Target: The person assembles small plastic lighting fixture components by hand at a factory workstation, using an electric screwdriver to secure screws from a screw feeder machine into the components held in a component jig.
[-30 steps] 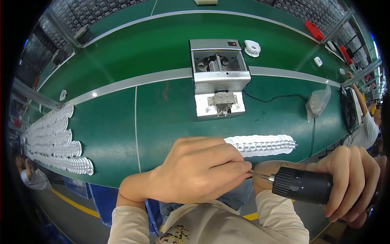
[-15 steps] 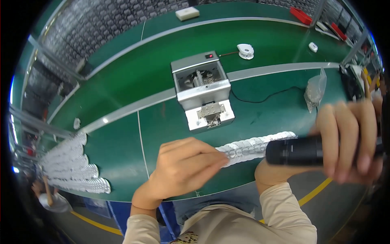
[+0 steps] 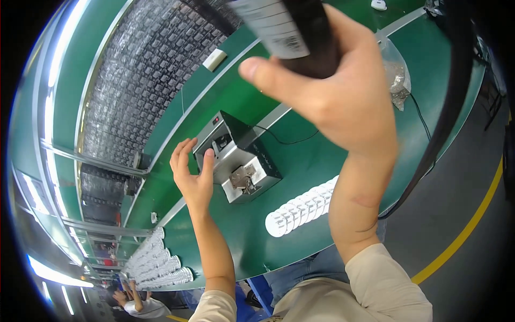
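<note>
My right hand point(image 3: 343, 102) is raised at the upper middle, close to the view. Its fingers wrap a black electric screwdriver point(image 3: 314, 40) with a white label; the tool's upper end runs out of the frame. My left hand point(image 3: 194, 174), fingers apart and holding nothing, is at the left side of a small silver-and-black screw feeder point(image 3: 228, 142). Whether it touches the feeder I cannot tell. A row of overlapping white round parts point(image 3: 298, 212) lies on the green bench in front of the feeder, its right end hidden behind my right forearm.
More rows of white parts point(image 3: 161, 265) lie at the bench's left end. A clear bag of small metal pieces point(image 3: 397, 80) lies at the right. One thick black cable point(image 3: 448, 123) hangs down the right side. An off-white block point(image 3: 214, 59) sits on the back ledge.
The view has turned, tilting the bench. My left hand has left the row of white parts, opened and reached the feeder. My right hand has raised the screwdriver from the right to the upper middle.
</note>
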Motion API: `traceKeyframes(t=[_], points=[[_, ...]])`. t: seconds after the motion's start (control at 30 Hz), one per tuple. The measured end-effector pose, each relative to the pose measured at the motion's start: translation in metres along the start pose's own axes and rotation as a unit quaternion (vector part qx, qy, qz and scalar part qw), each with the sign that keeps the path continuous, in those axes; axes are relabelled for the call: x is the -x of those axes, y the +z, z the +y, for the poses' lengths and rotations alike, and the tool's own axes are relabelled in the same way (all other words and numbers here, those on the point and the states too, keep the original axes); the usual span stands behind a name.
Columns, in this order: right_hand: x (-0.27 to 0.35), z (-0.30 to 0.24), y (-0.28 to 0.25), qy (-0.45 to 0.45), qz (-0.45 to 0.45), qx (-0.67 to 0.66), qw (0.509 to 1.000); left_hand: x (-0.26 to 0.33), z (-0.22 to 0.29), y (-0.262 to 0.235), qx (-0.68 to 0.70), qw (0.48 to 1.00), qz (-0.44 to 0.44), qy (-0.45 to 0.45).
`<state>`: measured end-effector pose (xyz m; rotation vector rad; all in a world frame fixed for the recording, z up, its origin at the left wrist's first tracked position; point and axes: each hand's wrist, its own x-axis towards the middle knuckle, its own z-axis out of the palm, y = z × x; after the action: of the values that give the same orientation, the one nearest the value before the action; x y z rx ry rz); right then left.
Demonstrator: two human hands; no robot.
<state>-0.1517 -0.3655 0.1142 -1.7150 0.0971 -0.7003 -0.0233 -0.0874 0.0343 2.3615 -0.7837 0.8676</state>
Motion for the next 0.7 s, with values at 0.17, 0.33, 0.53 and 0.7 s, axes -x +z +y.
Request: traceKeyframes(t=[0.17, 0.33, 0.53, 0.7], points=[[-0.014, 0.039, 0.026, -0.198, 0.106, -0.217, 0.95, -0.001, -0.021, 0.022, -0.043, 0.995, -0.088, 0.006], [-0.02, 0.052, 0.032, -0.194, 0.066, -0.174, 0.963, -0.006, -0.013, 0.02, -0.03, 0.991, -0.123, -0.047], [-0.017, 0.049, 0.026, -0.21, 0.038, -0.166, 0.963, -0.004, -0.011, 0.023, -0.022, 0.989, -0.144, -0.024], [-0.018, 0.05, 0.028, -0.23, 0.109, -0.148, 0.956, -0.002, -0.004, 0.012, -0.087, 0.981, -0.157, -0.071]])
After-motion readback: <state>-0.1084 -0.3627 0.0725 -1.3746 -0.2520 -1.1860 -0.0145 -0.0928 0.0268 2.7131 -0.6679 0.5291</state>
